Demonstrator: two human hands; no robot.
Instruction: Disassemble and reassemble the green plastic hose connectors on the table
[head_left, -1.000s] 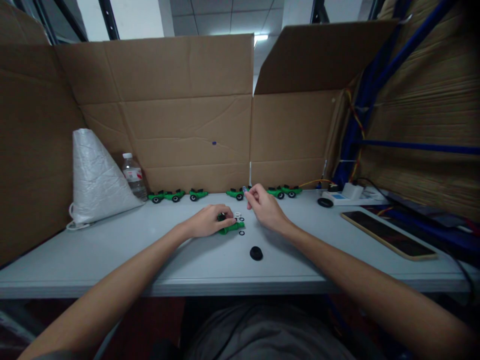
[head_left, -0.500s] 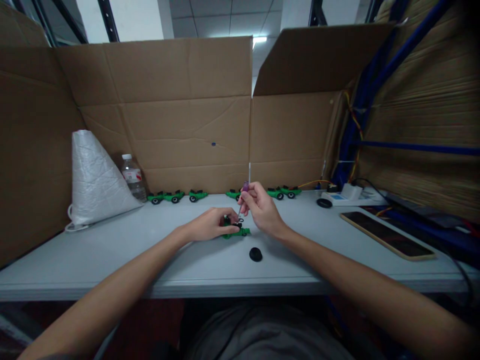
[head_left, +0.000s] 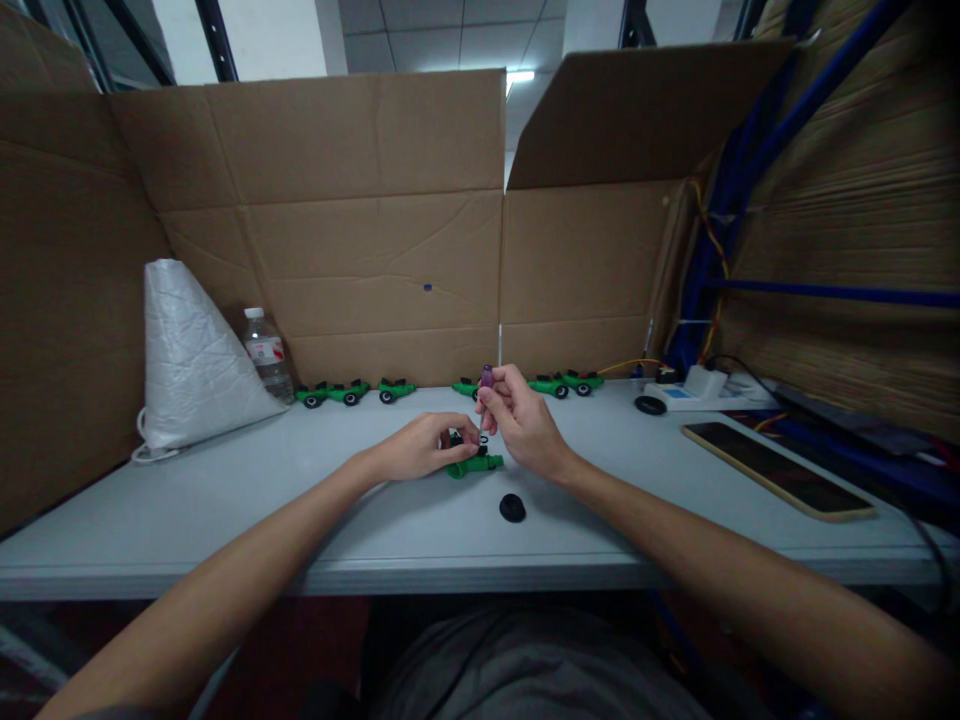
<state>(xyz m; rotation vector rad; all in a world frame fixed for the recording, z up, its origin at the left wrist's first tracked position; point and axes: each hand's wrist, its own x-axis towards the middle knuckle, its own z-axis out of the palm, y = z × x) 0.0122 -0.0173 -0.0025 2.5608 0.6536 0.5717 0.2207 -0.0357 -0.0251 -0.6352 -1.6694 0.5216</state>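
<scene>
A green toy car (head_left: 475, 465) with black parts lies on the white table, its left side partly covered by my left hand (head_left: 427, 443). The fingers of that hand are closed on the car. My right hand (head_left: 519, 415) pinches a screwdriver by its purple handle (head_left: 487, 377). The thin shaft points down, and its tip meets the black part on top of the car. Just in front of the car, on the right, lies a round black disc (head_left: 512, 508).
Several green toy cars (head_left: 396, 391) line the cardboard wall (head_left: 360, 250). A water bottle (head_left: 265, 352) and a silvery bag (head_left: 199, 370) stand back left. A phone (head_left: 776, 470), a power strip (head_left: 712, 394) and another black disc (head_left: 649, 405) are on the right.
The screwdriver has become more upright, its handle shifting slightly left. The toy car is turned a little, showing more of its green side under my left fingers.
</scene>
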